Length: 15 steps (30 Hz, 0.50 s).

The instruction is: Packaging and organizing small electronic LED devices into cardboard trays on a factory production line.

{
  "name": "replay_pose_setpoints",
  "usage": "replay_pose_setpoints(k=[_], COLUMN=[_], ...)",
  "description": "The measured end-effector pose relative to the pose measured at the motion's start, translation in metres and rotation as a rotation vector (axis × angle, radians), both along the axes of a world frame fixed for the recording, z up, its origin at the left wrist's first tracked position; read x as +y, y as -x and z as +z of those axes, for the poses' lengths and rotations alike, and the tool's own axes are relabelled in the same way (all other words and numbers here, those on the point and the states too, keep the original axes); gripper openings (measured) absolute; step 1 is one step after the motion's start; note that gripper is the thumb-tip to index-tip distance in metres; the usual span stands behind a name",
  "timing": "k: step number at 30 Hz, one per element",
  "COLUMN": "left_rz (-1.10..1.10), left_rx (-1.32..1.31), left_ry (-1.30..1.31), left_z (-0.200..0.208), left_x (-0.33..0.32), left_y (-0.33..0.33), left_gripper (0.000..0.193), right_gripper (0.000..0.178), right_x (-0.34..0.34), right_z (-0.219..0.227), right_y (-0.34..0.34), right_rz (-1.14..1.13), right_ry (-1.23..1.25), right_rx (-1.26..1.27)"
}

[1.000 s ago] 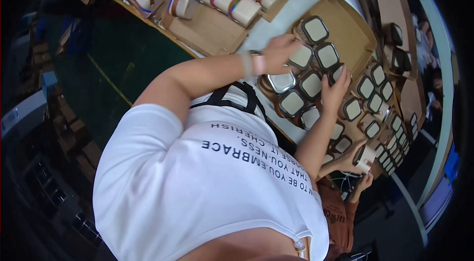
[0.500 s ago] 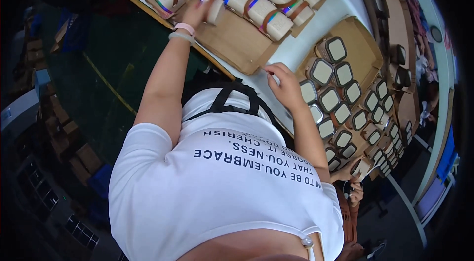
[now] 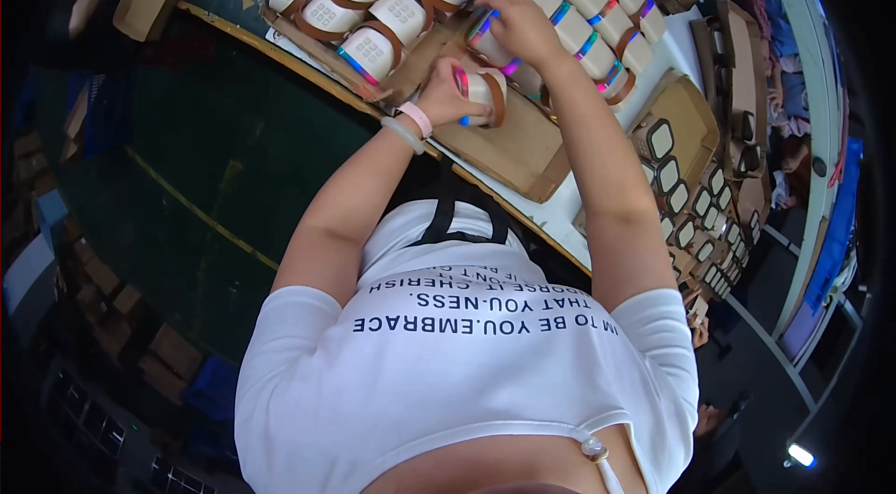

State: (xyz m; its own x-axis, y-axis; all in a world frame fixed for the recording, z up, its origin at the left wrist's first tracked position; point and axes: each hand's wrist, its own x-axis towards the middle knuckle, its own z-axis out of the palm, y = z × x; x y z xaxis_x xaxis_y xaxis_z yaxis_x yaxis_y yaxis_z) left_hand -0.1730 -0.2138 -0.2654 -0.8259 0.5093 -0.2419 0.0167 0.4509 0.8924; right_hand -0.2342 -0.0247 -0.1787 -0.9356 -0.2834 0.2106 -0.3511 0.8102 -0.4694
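the left hand (image 3: 446, 98) has its fingers closed around a white unit (image 3: 483, 94), long axis pointing right toward the right hand (image 3: 519, 25), whose fingers pinch another unit (image 3: 489, 48) just above it, over the cardboard tray (image 3: 523, 144).

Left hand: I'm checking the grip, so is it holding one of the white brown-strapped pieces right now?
Yes, the left hand is closed around a white brown-strapped piece above the cardboard tray.
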Motion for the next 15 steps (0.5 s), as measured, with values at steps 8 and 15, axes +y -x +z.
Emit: replay_pose_setpoints(k=[8,15], left_rz=[-0.104,0.116], left_rx=[-0.647,-1.165], left_ry=[-0.521,-1.131], left_z=[0.034,0.054], left_x=[-0.056,-0.105], left_y=[0.01,0.033], left_gripper=[0.083,0.051], right_gripper=[0.04,0.027], right_x=[-0.02,-0.049], right_z=[-0.017,0.025], right_y=[0.043,0.028], right_rz=[-0.077,0.005], right_ry=[-0.575,-0.648], right_rx=[-0.605,-0.706])
